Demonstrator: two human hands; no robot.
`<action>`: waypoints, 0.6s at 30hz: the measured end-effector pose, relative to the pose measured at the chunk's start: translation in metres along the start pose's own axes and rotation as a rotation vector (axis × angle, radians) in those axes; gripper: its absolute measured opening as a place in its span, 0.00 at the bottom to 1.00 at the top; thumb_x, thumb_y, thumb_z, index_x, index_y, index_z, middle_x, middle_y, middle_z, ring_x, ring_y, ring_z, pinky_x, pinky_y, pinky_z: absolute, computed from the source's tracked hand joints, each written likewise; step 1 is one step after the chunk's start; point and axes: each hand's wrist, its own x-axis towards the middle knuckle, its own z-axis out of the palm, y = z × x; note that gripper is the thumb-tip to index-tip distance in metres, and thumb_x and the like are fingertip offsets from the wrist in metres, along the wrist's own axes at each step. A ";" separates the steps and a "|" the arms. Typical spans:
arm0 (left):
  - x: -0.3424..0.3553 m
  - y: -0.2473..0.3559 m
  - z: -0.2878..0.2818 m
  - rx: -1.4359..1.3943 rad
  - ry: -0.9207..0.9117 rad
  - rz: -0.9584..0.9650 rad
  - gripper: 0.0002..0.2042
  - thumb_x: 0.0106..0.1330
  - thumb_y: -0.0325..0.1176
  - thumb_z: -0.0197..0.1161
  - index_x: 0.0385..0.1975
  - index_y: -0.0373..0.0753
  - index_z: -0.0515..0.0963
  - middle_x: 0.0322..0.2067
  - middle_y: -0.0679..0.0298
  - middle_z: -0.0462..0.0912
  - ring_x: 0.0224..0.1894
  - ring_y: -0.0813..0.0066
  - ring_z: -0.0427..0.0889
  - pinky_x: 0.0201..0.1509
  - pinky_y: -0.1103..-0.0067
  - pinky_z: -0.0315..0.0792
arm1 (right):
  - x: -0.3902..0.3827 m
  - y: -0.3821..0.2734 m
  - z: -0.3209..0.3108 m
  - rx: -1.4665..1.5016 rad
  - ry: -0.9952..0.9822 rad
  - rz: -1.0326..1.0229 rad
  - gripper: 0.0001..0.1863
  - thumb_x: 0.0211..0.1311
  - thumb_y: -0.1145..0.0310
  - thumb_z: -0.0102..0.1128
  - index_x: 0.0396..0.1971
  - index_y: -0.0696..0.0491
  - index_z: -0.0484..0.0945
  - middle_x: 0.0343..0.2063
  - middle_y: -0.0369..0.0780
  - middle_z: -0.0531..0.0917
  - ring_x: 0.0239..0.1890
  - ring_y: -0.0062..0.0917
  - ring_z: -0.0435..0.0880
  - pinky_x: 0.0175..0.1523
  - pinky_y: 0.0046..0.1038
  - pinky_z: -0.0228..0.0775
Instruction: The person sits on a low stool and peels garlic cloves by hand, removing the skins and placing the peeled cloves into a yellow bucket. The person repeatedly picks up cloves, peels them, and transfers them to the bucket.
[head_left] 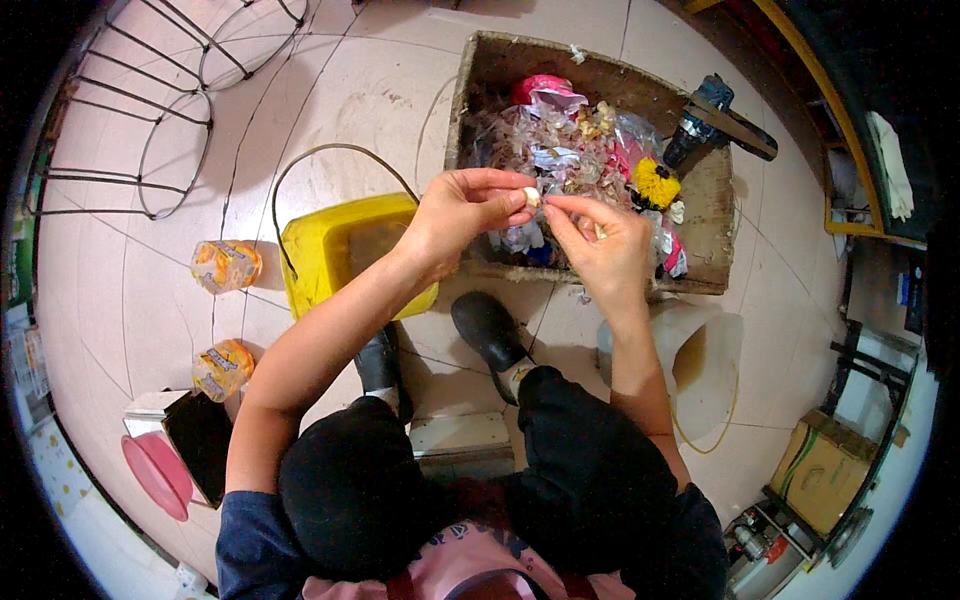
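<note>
My left hand [455, 220] pinches a small off-white piece [531, 198] that looks like a garlic clove between thumb and fingers. Close beside it, the right hand [610, 255] is closed at the fingertips, which meet the clove's edge. A pale bit [600, 231] shows in the right palm, too small to name. Both hands are above the near side of a worn wooden box [712, 240]. Inside lie papery skins [560, 150], crumpled plastic and pink wrappers, with a fluffy yellow ball [656, 184] at the right.
Left of my feet stands a yellow bucket [310, 240] with a thin handle; a whitish translucent bucket [715, 350] is at my right. Two orange-printed plastic packs [226, 266] and a pink basin [158, 475] lie further left. A dark looped object [708, 120] rests on the box's right edge.
</note>
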 end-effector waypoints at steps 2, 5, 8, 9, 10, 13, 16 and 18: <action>-0.003 0.004 0.002 0.093 0.014 0.035 0.13 0.61 0.27 0.62 0.45 0.31 0.77 0.38 0.61 0.82 0.39 0.76 0.80 0.46 0.80 0.75 | -0.001 0.001 0.005 0.041 0.033 -0.077 0.06 0.52 0.67 0.65 0.29 0.52 0.85 0.09 0.35 0.71 0.11 0.19 0.66 0.20 0.24 0.59; -0.008 0.009 0.006 0.239 0.042 0.083 0.13 0.61 0.28 0.63 0.45 0.31 0.78 0.36 0.62 0.83 0.38 0.77 0.80 0.45 0.80 0.75 | -0.002 0.004 0.008 0.027 0.034 -0.080 0.06 0.52 0.68 0.65 0.27 0.53 0.83 0.10 0.35 0.71 0.12 0.19 0.67 0.20 0.24 0.59; -0.008 0.008 0.006 0.367 0.057 0.139 0.13 0.60 0.28 0.63 0.43 0.32 0.79 0.34 0.62 0.83 0.37 0.78 0.80 0.44 0.81 0.75 | -0.002 0.006 0.014 0.027 0.036 -0.083 0.06 0.50 0.68 0.66 0.23 0.54 0.81 0.10 0.35 0.71 0.13 0.20 0.68 0.21 0.24 0.60; -0.007 0.008 0.007 0.406 0.056 0.160 0.12 0.60 0.29 0.63 0.43 0.32 0.79 0.34 0.63 0.83 0.37 0.78 0.80 0.44 0.81 0.75 | -0.003 0.006 0.014 0.020 0.061 -0.096 0.06 0.49 0.68 0.66 0.22 0.54 0.79 0.10 0.35 0.71 0.13 0.20 0.68 0.21 0.24 0.60; -0.006 0.007 0.007 0.345 0.019 0.130 0.13 0.61 0.29 0.62 0.44 0.32 0.78 0.35 0.63 0.83 0.37 0.77 0.80 0.45 0.81 0.75 | -0.003 0.007 0.015 0.012 0.088 -0.109 0.07 0.49 0.68 0.66 0.21 0.54 0.78 0.10 0.35 0.71 0.12 0.20 0.68 0.21 0.24 0.60; -0.007 0.003 0.003 0.103 -0.059 0.008 0.15 0.62 0.30 0.61 0.48 0.33 0.76 0.39 0.63 0.82 0.39 0.76 0.80 0.47 0.80 0.75 | -0.003 0.005 0.018 0.124 0.091 -0.054 0.08 0.47 0.69 0.67 0.19 0.54 0.76 0.09 0.35 0.70 0.12 0.20 0.68 0.20 0.24 0.60; -0.001 0.003 -0.002 -0.166 -0.097 -0.178 0.15 0.63 0.31 0.61 0.48 0.32 0.74 0.39 0.61 0.81 0.39 0.75 0.81 0.47 0.80 0.76 | -0.002 0.003 0.012 0.094 0.044 -0.056 0.08 0.46 0.71 0.66 0.20 0.53 0.74 0.10 0.35 0.70 0.13 0.21 0.70 0.20 0.25 0.61; 0.004 0.003 -0.004 -0.191 -0.078 -0.286 0.16 0.63 0.33 0.62 0.45 0.28 0.73 0.35 0.58 0.81 0.35 0.76 0.82 0.43 0.83 0.78 | -0.001 0.000 0.008 -0.004 0.039 -0.138 0.08 0.46 0.71 0.66 0.20 0.53 0.74 0.10 0.35 0.71 0.13 0.22 0.71 0.20 0.26 0.62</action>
